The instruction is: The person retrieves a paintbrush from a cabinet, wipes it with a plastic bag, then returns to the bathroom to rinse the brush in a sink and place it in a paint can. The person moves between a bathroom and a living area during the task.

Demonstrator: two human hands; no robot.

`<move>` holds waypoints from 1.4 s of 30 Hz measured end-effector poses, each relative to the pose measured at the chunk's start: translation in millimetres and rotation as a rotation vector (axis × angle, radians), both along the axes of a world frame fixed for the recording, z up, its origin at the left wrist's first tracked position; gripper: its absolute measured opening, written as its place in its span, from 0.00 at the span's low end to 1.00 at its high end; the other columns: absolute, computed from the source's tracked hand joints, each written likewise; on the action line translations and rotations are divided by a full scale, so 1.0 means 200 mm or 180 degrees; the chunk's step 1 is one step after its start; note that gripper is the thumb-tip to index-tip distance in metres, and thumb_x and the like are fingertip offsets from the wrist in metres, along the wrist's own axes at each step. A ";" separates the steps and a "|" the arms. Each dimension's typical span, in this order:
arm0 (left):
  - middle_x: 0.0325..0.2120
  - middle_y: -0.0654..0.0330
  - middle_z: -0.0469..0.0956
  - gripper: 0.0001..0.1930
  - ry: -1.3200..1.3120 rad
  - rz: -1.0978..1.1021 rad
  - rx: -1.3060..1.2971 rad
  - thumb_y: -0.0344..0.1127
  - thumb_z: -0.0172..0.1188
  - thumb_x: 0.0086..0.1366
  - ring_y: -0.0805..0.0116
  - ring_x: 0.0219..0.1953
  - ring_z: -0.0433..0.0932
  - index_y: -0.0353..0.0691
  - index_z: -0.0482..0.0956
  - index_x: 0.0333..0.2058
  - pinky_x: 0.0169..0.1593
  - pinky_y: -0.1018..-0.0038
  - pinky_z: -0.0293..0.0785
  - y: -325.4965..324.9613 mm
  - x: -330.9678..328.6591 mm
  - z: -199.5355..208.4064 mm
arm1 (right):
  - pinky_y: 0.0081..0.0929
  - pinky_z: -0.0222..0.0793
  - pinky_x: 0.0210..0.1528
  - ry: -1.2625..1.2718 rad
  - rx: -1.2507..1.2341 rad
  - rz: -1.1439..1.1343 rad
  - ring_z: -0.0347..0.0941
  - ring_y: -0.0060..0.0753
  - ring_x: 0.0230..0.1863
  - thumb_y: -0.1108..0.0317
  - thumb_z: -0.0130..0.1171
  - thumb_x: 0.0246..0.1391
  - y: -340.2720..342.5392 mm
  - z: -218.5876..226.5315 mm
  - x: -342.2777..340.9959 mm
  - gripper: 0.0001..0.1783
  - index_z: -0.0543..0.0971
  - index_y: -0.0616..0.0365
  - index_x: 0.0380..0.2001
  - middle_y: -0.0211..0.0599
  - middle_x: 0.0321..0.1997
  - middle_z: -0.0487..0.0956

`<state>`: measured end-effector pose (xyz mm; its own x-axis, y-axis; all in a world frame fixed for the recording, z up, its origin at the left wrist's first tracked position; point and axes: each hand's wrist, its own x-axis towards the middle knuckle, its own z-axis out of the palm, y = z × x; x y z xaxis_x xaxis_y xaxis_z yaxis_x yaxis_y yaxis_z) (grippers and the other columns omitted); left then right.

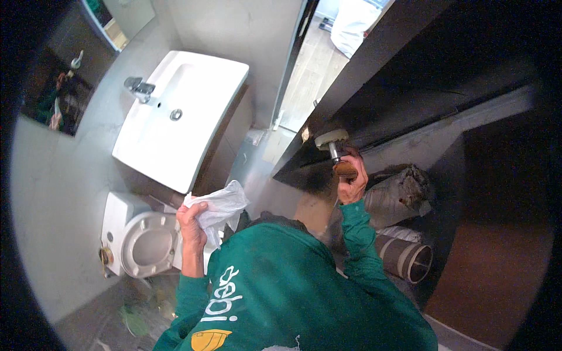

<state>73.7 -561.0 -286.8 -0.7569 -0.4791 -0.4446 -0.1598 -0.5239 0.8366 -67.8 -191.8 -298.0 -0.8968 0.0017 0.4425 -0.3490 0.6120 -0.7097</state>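
Observation:
A thin white plastic bag (pixel 219 206), crumpled and partly see-through, hangs from my left hand (pixel 192 221), whose fingers pinch it near the washbasin's front corner. My right hand (pixel 353 182) is closed around the brown, rounded end of what looks like a door handle (pixel 334 151). The handle has a metal neck and a pale round base against a dark door (pixel 404 88). Part of the handle's grip is hidden by my fingers.
The white washbasin (pixel 193 111) with a chrome tap (pixel 139 88) and a toilet (pixel 149 243) stand on the left. Beyond the doorway lies a pale wooden floor (pixel 313 76). At right are a dirty filled sack (pixel 398 196) and a tube-like roll (pixel 407 258).

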 end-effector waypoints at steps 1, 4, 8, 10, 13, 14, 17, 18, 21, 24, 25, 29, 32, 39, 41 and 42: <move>0.25 0.59 0.78 0.08 0.0021 -0.0141 -0.0072 0.26 0.59 0.48 0.71 0.25 0.77 0.33 0.76 0.30 0.33 0.75 0.74 -0.02 -0.05 0.02 | 0.28 0.70 0.45 0.0035 0.0130 -0.0017 0.76 0.38 0.41 0.80 0.56 0.40 0.01 0.00 -0.02 0.16 0.77 0.61 0.37 0.42 0.42 0.78; 0.25 0.58 0.79 0.09 0.0067 -0.0386 -0.0029 0.25 0.59 0.49 0.71 0.25 0.77 0.32 0.76 0.32 0.33 0.76 0.74 -0.08 -0.23 0.05 | 0.34 0.70 0.41 -0.0003 0.0138 -0.0180 0.75 0.46 0.37 0.73 0.58 0.42 0.02 -0.04 -0.03 0.12 0.78 0.58 0.34 0.44 0.35 0.78; 0.26 0.58 0.79 0.09 0.0079 -0.0673 -0.0055 0.25 0.59 0.50 0.71 0.25 0.77 0.32 0.76 0.33 0.33 0.76 0.75 -0.19 -0.38 0.04 | 0.36 0.70 0.37 -0.0164 -0.0494 -0.0968 0.74 0.45 0.29 0.68 0.63 0.46 0.04 -0.12 0.05 0.08 0.78 0.59 0.30 0.42 0.27 0.78; 0.26 0.58 0.79 0.09 0.0118 -0.0720 -0.0077 0.24 0.59 0.51 0.72 0.25 0.77 0.33 0.76 0.33 0.33 0.76 0.75 -0.22 -0.41 0.02 | 0.33 0.69 0.37 -0.0003 -0.0654 -0.1227 0.73 0.36 0.29 0.69 0.64 0.49 0.06 -0.14 0.17 0.08 0.77 0.61 0.29 0.38 0.26 0.77; 0.26 0.59 0.79 0.08 0.0059 -0.0901 -0.0051 0.24 0.59 0.51 0.72 0.25 0.77 0.33 0.76 0.33 0.33 0.76 0.75 -0.25 -0.44 0.00 | 0.29 0.67 0.40 0.0135 -0.0531 -0.1374 0.73 0.32 0.34 0.69 0.61 0.52 0.10 -0.13 0.39 0.09 0.78 0.64 0.33 0.37 0.30 0.79; 0.26 0.59 0.79 0.08 0.0020 -0.0994 -0.0055 0.24 0.59 0.51 0.72 0.25 0.77 0.33 0.76 0.33 0.33 0.76 0.75 -0.26 -0.46 -0.02 | 0.28 0.67 0.40 0.0193 -0.0477 -0.1484 0.73 0.31 0.34 0.69 0.61 0.52 0.11 -0.13 0.46 0.09 0.78 0.64 0.33 0.36 0.31 0.79; 0.26 0.59 0.79 0.08 -0.0125 -0.1318 -0.0104 0.24 0.59 0.52 0.71 0.26 0.77 0.33 0.76 0.33 0.33 0.76 0.76 -0.28 -0.53 -0.06 | 0.30 0.64 0.36 0.0216 -0.0538 -0.2226 0.69 0.32 0.29 0.69 0.62 0.49 0.10 -0.16 0.63 0.08 0.75 0.63 0.26 0.35 0.26 0.75; 0.26 0.59 0.79 0.08 -0.0246 -0.1414 -0.0099 0.24 0.59 0.52 0.71 0.26 0.77 0.33 0.76 0.33 0.34 0.76 0.76 -0.29 -0.55 -0.08 | 0.32 0.63 0.33 0.0295 -0.0768 -0.2462 0.67 0.34 0.26 0.68 0.64 0.47 0.09 -0.17 0.68 0.12 0.71 0.61 0.21 0.35 0.22 0.71; 0.27 0.59 0.79 0.08 -0.0151 -0.1845 -0.0182 0.24 0.59 0.52 0.71 0.27 0.78 0.33 0.77 0.34 0.36 0.76 0.76 -0.34 -0.60 -0.11 | 0.35 0.60 0.30 0.0386 -0.0779 -0.3052 0.64 0.35 0.23 0.65 0.65 0.46 0.02 -0.20 0.91 0.17 0.68 0.60 0.16 0.35 0.18 0.67; 0.27 0.59 0.79 0.08 0.0002 -0.2272 -0.0250 0.24 0.59 0.53 0.71 0.27 0.78 0.33 0.78 0.34 0.36 0.76 0.76 -0.39 -0.61 -0.14 | 0.34 0.57 0.29 0.0851 -0.0747 -0.3502 0.62 0.30 0.23 0.66 0.64 0.49 -0.11 -0.31 1.17 0.16 0.69 0.61 0.16 0.34 0.18 0.67; 0.28 0.58 0.80 0.08 0.0115 -0.2461 -0.0202 0.25 0.59 0.53 0.72 0.27 0.78 0.32 0.78 0.34 0.36 0.76 0.76 -0.41 -0.62 -0.14 | 0.33 0.56 0.28 0.1091 -0.0760 -0.3669 0.62 0.28 0.23 0.66 0.63 0.49 -0.17 -0.34 1.24 0.16 0.70 0.61 0.17 0.33 0.19 0.67; 0.27 0.59 0.80 0.08 0.0194 -0.2737 -0.0390 0.25 0.60 0.53 0.72 0.28 0.78 0.33 0.78 0.33 0.36 0.76 0.75 -0.44 -0.66 -0.17 | 0.28 0.56 0.28 0.1139 -0.1443 -0.4056 0.63 0.22 0.25 0.68 0.63 0.51 -0.28 -0.42 1.46 0.13 0.72 0.61 0.19 0.28 0.22 0.71; 0.27 0.60 0.80 0.07 0.0378 -0.2963 -0.0285 0.25 0.60 0.53 0.72 0.28 0.77 0.33 0.78 0.33 0.36 0.76 0.75 -0.43 -0.68 -0.20 | 0.25 0.60 0.30 0.1075 -0.1634 -0.4085 0.67 0.22 0.28 0.68 0.63 0.52 -0.25 -0.45 1.50 0.11 0.73 0.61 0.22 0.28 0.26 0.73; 0.28 0.58 0.80 0.08 0.0168 -0.2850 -0.0322 0.25 0.59 0.53 0.71 0.28 0.78 0.31 0.78 0.34 0.36 0.75 0.76 -0.45 -0.69 -0.26 | 0.23 0.71 0.27 0.0878 -0.2598 -0.4193 0.76 0.29 0.25 0.57 0.58 0.60 -0.54 -0.60 1.68 0.17 0.76 0.62 0.37 0.38 0.32 0.80; 0.28 0.57 0.80 0.09 0.0129 -0.2756 -0.0323 0.25 0.58 0.54 0.71 0.28 0.78 0.31 0.78 0.34 0.36 0.75 0.76 -0.47 -0.69 -0.30 | 0.22 0.69 0.25 -0.0107 -0.2589 -0.4294 0.75 0.25 0.22 0.56 0.57 0.60 -0.76 -0.62 1.75 0.17 0.76 0.62 0.37 0.39 0.30 0.82; 0.28 0.57 0.80 0.09 0.0100 -0.2718 -0.0314 0.25 0.58 0.54 0.70 0.28 0.78 0.30 0.78 0.35 0.36 0.75 0.76 -0.47 -0.70 -0.31 | 0.21 0.69 0.24 -0.0187 -0.2537 -0.3803 0.74 0.23 0.21 0.55 0.57 0.61 -0.84 -0.62 1.73 0.17 0.76 0.62 0.37 0.39 0.31 0.82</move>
<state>-66.3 -655.3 -349.2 -0.8868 0.2249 -0.4037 -0.4422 -0.1594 0.8826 278.5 -359.4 -422.7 -0.1980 0.9776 -0.0715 0.1218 -0.0478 -0.9914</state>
